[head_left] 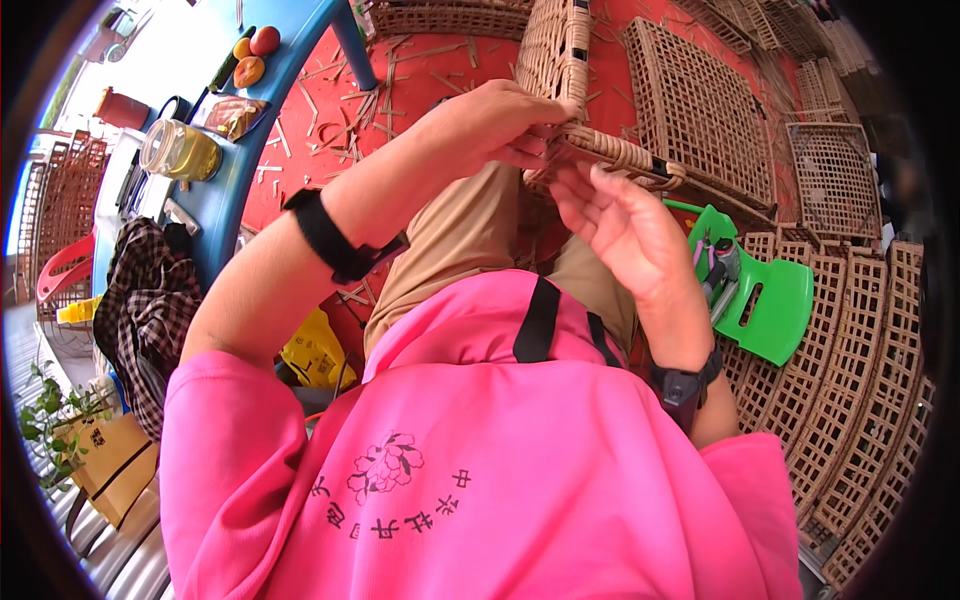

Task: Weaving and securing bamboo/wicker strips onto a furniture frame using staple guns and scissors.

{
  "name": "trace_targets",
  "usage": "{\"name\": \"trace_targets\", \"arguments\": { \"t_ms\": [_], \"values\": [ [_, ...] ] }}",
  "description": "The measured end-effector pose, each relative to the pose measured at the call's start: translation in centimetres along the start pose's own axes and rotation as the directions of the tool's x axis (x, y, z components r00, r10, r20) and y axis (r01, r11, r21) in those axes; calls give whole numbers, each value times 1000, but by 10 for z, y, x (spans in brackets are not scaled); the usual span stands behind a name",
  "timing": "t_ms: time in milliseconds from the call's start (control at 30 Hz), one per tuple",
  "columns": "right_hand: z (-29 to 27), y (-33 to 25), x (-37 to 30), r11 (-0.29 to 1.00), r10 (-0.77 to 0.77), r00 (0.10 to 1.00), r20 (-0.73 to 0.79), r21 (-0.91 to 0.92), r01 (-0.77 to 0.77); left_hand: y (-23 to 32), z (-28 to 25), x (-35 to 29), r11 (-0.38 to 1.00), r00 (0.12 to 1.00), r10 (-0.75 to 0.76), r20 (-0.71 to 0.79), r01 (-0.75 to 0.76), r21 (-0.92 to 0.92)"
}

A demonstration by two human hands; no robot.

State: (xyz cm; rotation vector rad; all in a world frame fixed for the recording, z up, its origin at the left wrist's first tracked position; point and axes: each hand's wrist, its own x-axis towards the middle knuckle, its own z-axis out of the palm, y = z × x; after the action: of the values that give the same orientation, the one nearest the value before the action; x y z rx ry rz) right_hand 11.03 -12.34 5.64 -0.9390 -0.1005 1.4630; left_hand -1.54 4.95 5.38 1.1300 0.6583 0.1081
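Observation:
In front of my knees stands a woven wicker basket [552, 55] with a rim [625, 150] wrapped in tan strand and dark bands along it. My left hand [490, 125] is closed at the basket's near corner, its thumb and fingers pressed against the rim. Just below that rim is my right hand [630, 225], palm turned up, with the fingers stretched and the thumb apart; I see nothing held in it. Its fingertips reach the basket's underside, where they are partly hidden.
Left is a blue table [225, 165] with a jar of yellow liquid [182, 150], fruit [250, 70] and a checked cloth [150, 315]. At right, a green stool [770, 310] carries hand tools [722, 265]. Several woven panels [700, 100] surround me; offcuts litter the red floor [425, 75].

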Motion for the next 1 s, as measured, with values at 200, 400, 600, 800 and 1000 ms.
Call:
{"name": "trace_targets", "arguments": {
  "t_ms": [200, 400, 600, 800, 1000],
  "values": [
    [-19, -8, -25, 813, -258, 962, -95, -558, 163, -14, 2, -14, 515, 698, 711, -88, -431, 741],
    [-30, -23, -19, 108, -826, 532, 187, -874, 474, -18, 24, -15, -35, 447, 842, 302, -513, 858],
    [-41, -34, -19, -276, -817, 432, 381, -918, 286, -11, 30, 6, -395, 419, 704, 574, -440, 806],
    [-48, -31, -8, -433, -749, 413, 518, -855, 287, -5, 29, 14, -473, 294, 696, 655, -499, 726],
    [-51, -46, -1, -629, -587, 413, 696, -714, 308, 9, 30, 12, -427, 312, 680, 663, -566, 705]
  ]
}}
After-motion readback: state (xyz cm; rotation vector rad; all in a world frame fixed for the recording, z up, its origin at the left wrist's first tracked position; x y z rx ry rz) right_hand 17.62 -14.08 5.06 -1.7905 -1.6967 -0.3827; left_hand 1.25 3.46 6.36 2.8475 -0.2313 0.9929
